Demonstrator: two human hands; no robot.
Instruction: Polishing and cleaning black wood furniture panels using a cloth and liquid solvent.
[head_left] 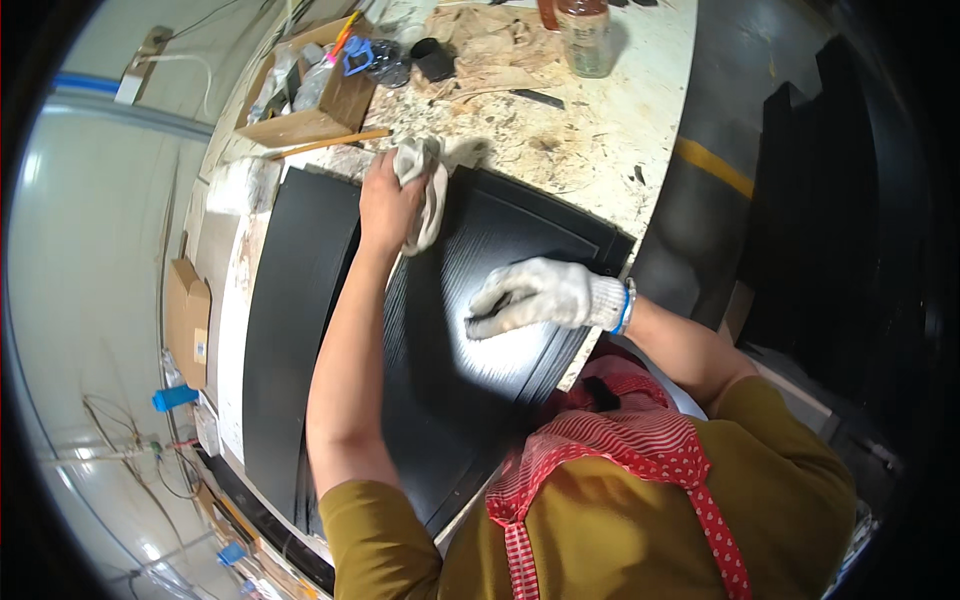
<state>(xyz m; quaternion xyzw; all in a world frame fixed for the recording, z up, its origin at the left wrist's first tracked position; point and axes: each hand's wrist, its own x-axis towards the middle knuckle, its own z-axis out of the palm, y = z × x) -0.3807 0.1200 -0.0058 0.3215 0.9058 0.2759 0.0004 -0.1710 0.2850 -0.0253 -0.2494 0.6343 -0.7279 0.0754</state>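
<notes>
The person's bare left hand [385, 203] is closed around a white cloth [432, 205] at the far end of the black panel [530, 225], which lies on the table [590, 150]. Above the panel's right part, the gloved right hand [540, 295] has its fingers loosely bent, apart from the thumb; whether it touches the surface cannot be told. Left of the panel lies another black board [290, 290], with an open box [345, 108] beyond.
</notes>
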